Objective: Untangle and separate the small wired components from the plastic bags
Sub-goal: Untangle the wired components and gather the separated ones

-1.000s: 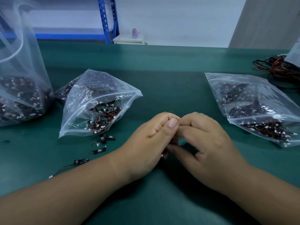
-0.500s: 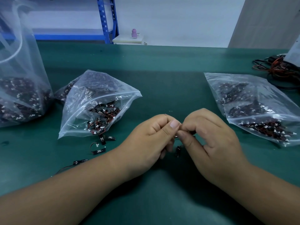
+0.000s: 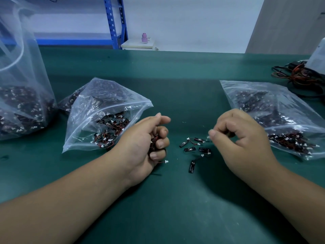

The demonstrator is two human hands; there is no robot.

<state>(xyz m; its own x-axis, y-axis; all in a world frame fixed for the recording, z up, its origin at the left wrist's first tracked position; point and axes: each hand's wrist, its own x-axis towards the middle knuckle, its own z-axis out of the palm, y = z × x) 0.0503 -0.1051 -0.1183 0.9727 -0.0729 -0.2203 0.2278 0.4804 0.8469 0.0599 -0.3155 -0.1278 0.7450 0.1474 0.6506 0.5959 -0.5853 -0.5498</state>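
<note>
Separation step in hand: clump [image 3: 153, 140] of wired components gripped in left hand [image 3: 139, 145]; right hand [image 3: 242, 136] curled, contents cannot be told. Between hands, freed components [image 3: 195, 148] laid on mat [image 3: 175, 199]; open bag [image 3: 98, 110] at left. Next judged: single lead drawn gently from clump.

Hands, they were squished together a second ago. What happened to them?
The left hand pulled away to the left, still gripping a clump of wired components. The right hand pulled to the right with its fingers curled; whether it pinches anything is unclear. Several loose components now lie on the green mat between them. The plastic bags stayed put.
</note>
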